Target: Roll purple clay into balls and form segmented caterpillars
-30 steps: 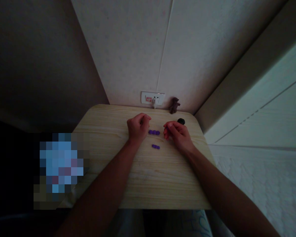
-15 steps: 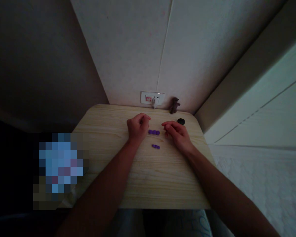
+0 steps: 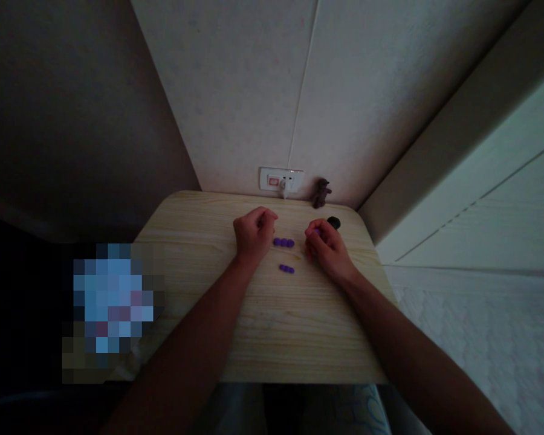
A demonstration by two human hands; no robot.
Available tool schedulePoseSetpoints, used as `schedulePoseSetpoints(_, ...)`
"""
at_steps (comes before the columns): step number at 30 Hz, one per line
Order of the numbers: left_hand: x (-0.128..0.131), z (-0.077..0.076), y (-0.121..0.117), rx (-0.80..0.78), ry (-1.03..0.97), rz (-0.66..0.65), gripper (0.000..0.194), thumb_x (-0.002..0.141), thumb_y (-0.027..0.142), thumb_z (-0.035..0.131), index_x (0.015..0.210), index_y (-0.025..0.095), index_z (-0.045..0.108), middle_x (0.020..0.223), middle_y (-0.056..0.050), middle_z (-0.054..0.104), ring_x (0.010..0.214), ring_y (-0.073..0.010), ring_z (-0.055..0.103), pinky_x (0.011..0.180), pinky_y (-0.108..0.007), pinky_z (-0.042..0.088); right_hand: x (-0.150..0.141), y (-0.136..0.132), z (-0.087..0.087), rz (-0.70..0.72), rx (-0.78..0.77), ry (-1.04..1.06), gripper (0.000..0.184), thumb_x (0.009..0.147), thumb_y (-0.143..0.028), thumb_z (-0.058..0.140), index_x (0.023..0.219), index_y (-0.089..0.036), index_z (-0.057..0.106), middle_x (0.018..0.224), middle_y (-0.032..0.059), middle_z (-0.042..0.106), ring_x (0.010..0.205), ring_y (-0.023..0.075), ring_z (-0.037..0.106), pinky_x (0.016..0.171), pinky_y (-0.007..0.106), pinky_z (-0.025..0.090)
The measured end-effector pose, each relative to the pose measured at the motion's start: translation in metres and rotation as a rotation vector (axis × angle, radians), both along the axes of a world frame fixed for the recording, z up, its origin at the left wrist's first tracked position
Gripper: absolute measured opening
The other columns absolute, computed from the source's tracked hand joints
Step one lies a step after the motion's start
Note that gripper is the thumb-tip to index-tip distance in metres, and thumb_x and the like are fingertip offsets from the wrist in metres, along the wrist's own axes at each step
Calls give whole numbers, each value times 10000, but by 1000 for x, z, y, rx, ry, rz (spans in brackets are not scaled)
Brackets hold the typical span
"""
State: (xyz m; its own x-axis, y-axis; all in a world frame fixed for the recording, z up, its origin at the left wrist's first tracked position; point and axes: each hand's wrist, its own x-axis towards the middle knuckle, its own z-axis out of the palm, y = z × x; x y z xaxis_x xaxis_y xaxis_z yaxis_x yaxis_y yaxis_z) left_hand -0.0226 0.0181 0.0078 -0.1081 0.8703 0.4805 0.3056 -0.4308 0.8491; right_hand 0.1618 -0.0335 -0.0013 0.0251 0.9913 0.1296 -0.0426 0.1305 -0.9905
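My left hand [image 3: 255, 232] is curled into a fist just above the table's wood-grain top, left of the purple pieces. Whatever its fingers may hold is hidden. Fingers and thumb of my right hand [image 3: 326, 244] are pinched together, and a small purple lump [image 3: 316, 232] shows between them. Between my hands lies a row of three rounded purple pieces [image 3: 283, 243], touching end to end. Closer to me is a smaller, slightly slanted row of purple pieces [image 3: 287, 269].
A round black object [image 3: 333, 223] sits just behind my right hand. A small dark brown animal figure [image 3: 321, 193] stands at the table's [image 3: 299, 338] back edge by the wall. A plug sits in the wall socket [image 3: 281, 180]. A pixelated patch [image 3: 113, 296] covers the left side.
My right hand's fingers have curled in from a more stretched pose and drawn slightly right. The purple lump now shows in them. My left hand and both purple rows stay in place.
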Motion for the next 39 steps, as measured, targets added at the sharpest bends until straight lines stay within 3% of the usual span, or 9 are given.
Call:
schedulePoseSetpoints(5, 0, 0, 0, 0, -8, -9, 288, 903, 328, 549, 731, 193, 737, 516, 30, 621, 504, -123, 589, 580, -245, 445, 2, 2, 0, -11, 7, 11, 410, 846, -592, 789, 906, -269, 544, 651, -83, 457, 516, 98, 421, 480, 253, 344)
schedulePoseSetpoints(13, 0, 1, -1, 9, -7, -10, 290, 903, 323, 544, 722, 191, 729, 516, 32, 619, 501, -119, 582, 585, -245, 444, 3, 1, 3, 6, 31, 44, 299, 903, -540, 737, 946, -245, 710, 739, -34, 576, 644, 123, 549, 616, 276, 472)
schedulePoseSetpoints(17, 0, 2, -1, 6, 4, -5, 295, 906, 326, 540, 722, 198, 730, 515, 32, 616, 509, -122, 584, 585, -245, 444, 4, 3, 1, -15, 63, -58, 312, 798, -471, 860, 997, -249, 768, 887, 16, 736, 760, 155, 650, 747, 320, 549)
schedulePoseSetpoints(20, -1, 1, 0, 7, 3, 0, 292, 908, 328, 544, 724, 199, 729, 518, 32, 619, 511, -123, 590, 589, -246, 447, 4, 3, 2, -32, 42, -31, 368, 698, -415, 941, 991, -251, 790, 938, 32, 772, 852, 177, 693, 831, 346, 579)
schedulePoseSetpoints(24, -1, 0, 0, 14, 5, -5, 298, 917, 339, 544, 734, 200, 734, 521, 30, 626, 510, -124, 594, 593, -248, 453, 3, 2, 5, -54, 46, -41, 342, 675, -412, 957, 925, -242, 796, 858, 23, 765, 768, 166, 681, 738, 330, 579)
schedulePoseSetpoints(28, 0, 1, -1, 5, 11, -1, 295, 913, 332, 543, 732, 200, 736, 521, 28, 628, 512, -127, 594, 594, -249, 455, 1, 0, 7, -18, 38, -31, 328, 760, -511, 886, 829, -221, 750, 684, -3, 702, 567, 135, 617, 563, 300, 528)
schedulePoseSetpoints(32, 0, 1, -1, 3, 5, 0, 291, 912, 324, 545, 735, 197, 739, 522, 29, 627, 514, -124, 594, 596, -245, 452, 0, -1, 7, 34, 4, 1, 395, 786, -532, 863, 1006, -218, 773, 748, 16, 741, 579, 156, 663, 583, 328, 554)
schedulePoseSetpoints(36, 0, 1, 0, -1, 6, -5, 298, 911, 335, 539, 735, 196, 736, 525, 27, 626, 512, -126, 592, 594, -251, 450, 2, 0, 7, -27, 61, -90, 390, 835, -517, 825, 1109, -240, 806, 659, -20, 654, 577, 131, 565, 575, 295, 479)
schedulePoseSetpoints(39, 0, 2, 0, -8, 12, -7, 301, 911, 345, 536, 738, 198, 735, 527, 25, 628, 516, -131, 596, 597, -254, 455, 3, 0, 5, -3, 83, -53, 393, 909, -563, 726, 1146, -260, 802, 725, -5, 648, 653, 150, 581, 631, 313, 495)
